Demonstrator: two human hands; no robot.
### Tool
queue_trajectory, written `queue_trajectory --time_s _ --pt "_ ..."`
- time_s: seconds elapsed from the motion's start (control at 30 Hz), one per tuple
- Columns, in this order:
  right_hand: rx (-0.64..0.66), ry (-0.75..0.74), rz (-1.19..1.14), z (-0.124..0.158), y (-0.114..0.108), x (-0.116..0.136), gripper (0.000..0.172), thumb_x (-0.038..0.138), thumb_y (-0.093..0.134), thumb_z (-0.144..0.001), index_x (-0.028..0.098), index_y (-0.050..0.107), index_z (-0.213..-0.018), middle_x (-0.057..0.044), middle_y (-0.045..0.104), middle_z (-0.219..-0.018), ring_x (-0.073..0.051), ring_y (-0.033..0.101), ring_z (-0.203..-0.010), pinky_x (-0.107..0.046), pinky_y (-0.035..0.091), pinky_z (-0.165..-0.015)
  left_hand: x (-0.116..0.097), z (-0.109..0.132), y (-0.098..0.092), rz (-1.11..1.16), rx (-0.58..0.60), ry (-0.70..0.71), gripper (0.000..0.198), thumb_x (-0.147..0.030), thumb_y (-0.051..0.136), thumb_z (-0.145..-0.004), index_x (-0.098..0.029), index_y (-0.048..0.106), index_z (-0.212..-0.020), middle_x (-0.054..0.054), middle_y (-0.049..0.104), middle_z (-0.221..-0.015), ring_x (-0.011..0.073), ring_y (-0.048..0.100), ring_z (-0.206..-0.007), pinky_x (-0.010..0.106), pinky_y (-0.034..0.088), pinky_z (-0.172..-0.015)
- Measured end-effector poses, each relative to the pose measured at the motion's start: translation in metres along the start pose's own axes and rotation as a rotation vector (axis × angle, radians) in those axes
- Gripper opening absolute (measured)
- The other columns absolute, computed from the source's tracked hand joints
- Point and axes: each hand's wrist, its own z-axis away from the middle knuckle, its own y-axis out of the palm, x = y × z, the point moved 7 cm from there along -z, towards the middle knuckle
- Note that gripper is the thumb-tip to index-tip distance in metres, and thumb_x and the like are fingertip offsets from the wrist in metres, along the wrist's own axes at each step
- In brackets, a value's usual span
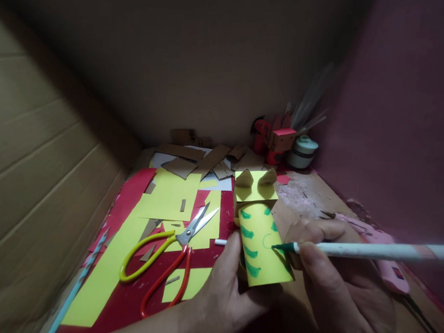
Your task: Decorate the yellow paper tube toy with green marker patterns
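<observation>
A cardboard animal figure with a yellow tube body (256, 259) and a boxy yellow-topped head (257, 190) with two cardboard ears is gripped in my left hand (224, 289). Green stripes run along both sides of the tube. Between the fingers and thumb of my right hand (334, 289) is a green marker (354, 249), held nearly level. Its tip touches the tube, where a thin green curve shows between the stripes. Part of the tube's underside is hidden behind my left hand.
Open scissors (185, 238) lie left on yellow paper (169, 193) and red sheets. Cardboard scraps (185, 160) are piled at the back. A red figure (282, 139) and a pale pot (302, 151) stand back right. A pink glue gun (392, 277) lies right. Cardboard (42, 153) walls the left.
</observation>
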Motion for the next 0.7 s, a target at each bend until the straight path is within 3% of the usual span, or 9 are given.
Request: queue_trajectory --time_s 0.1,0.33,0.7 --pt "0.044 0.020 -0.039 -0.0002 0.0031 -0.0046 0.014 0.016 0.043 -0.097 0.026 0.051 -0.094 0.004 0.060 -0.061 -0.013 0.060 -0.051 -0.022 0.049 -0.048 -0.0007 -0.0003 -0.0008 -0.007 -0.009 0.020 0.051 -0.024 0.067 -0.088 -0.020 0.041 -0.132 0.012 0.059 -0.133 0.0298 0.055 -0.124 0.041 0.046 -0.101" --pt "-0.109 0.053 -0.014 -0.0003 -0.0020 -0.0038 0.014 0.016 0.047 -0.096 0.025 0.055 -0.089 0.003 0.056 -0.064 -0.012 0.056 -0.053 -0.022 0.046 -0.046 0.0017 0.0022 -0.0008 -0.005 -0.041 -0.002 0.050 -0.028 0.068 -0.087 -0.020 0.044 -0.130 0.011 0.062 -0.127 0.0275 0.059 -0.116 0.036 0.049 -0.093" --pt "-0.092 0.046 -0.011 0.0002 0.0002 -0.0046 0.013 0.016 0.048 -0.095 0.026 0.055 -0.090 0.005 0.054 -0.059 -0.013 0.057 -0.055 -0.023 0.047 -0.052 0.0004 0.0009 -0.0007 0.022 -0.035 0.006 0.050 -0.025 0.067 -0.087 -0.019 0.044 -0.130 0.012 0.061 -0.130 0.0277 0.058 -0.120 0.040 0.047 -0.101"
